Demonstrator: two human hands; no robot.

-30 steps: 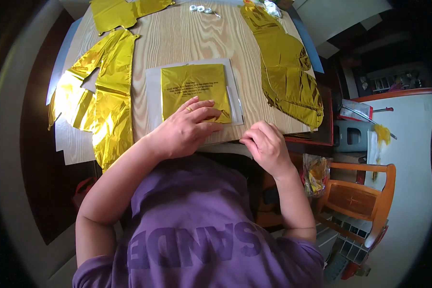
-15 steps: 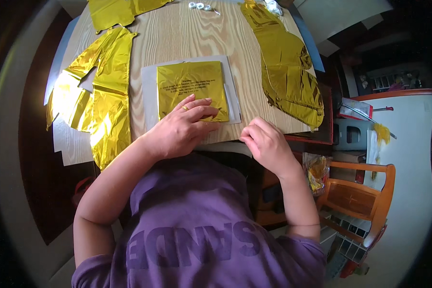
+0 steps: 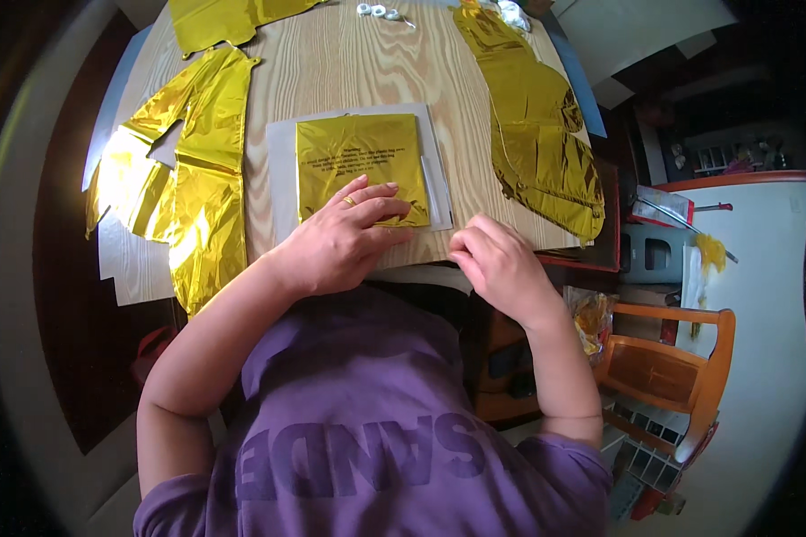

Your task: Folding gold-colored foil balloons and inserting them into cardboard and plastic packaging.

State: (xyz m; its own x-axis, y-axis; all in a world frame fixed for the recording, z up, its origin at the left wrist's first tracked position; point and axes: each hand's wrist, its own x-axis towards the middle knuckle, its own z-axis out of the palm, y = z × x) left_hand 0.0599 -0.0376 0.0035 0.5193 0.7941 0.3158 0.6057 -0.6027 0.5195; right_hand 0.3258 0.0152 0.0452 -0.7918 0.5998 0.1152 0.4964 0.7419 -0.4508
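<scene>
Flat on the wooden table (image 3: 358,54) lies a folded gold foil sheet (image 3: 358,139) in a clear plastic bag (image 3: 282,157) printed with dark text. My left hand (image 3: 340,237) rests on the lower part of this package, its fingers stretched over the foil and bag. To the right of the bag's lower corner, my right hand (image 3: 501,268) is at the table's near edge, fingers curled and thumb pressed to the fingertips. Whatever that pinch holds, if anything, is hidden.
Flat gold foil balloons lie on the left (image 3: 210,152) and right (image 3: 546,125), with another gold foil piece (image 3: 224,22) at the far left. Small white rolls (image 3: 378,12) sit at the far edge. A wooden chair (image 3: 663,367) stands to the right.
Both hands keep almost the same pose and place. The scene has shifted very slightly in the view; the package still lies under my left hand.
</scene>
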